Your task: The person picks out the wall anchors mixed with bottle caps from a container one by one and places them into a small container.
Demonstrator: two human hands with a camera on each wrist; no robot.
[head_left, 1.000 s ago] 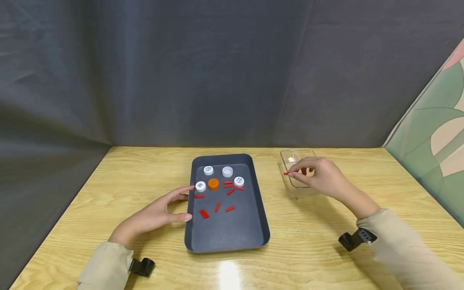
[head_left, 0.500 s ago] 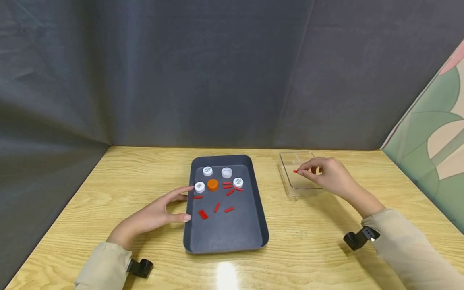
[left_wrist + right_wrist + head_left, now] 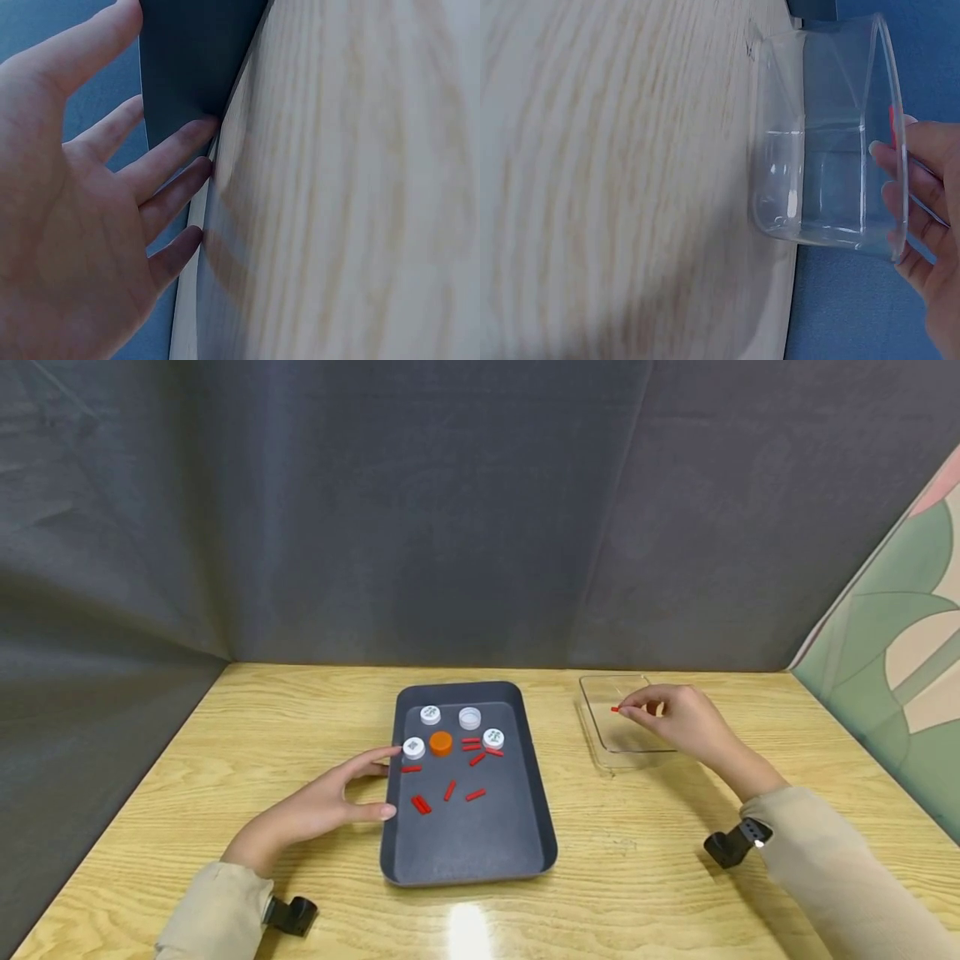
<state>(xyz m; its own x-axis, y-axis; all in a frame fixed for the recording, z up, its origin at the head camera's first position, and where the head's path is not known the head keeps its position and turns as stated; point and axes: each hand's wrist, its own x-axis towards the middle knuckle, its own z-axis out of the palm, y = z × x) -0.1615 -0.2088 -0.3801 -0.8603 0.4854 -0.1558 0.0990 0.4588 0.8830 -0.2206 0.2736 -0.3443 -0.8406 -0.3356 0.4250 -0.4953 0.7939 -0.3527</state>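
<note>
My right hand [image 3: 682, 722] is over a clear plastic container [image 3: 832, 135] on the right side of the table, pinching a small red stick [image 3: 615, 709] between thumb and fingertips. In the right wrist view the fingertips are at the container's mouth. My left hand [image 3: 311, 810] rests at the left edge of a dark grey tray [image 3: 487, 847], fingers spread, with thumb and index fingertip at the rim. Inside the tray lie several red sticks [image 3: 450, 791], an orange cap [image 3: 441, 743] and several white caps [image 3: 493, 738], some with printed tops.
The wooden table [image 3: 630, 877] ends at a dark curtain [image 3: 450, 527] behind. A patterned panel [image 3: 915, 635] stands along the right side. Both wrists wear a small black camera [image 3: 292, 914].
With the red stick still pinched, my right hand has shifted slightly right and up, from the container's left rim to over its opening. My left hand and the tray stay in place.
</note>
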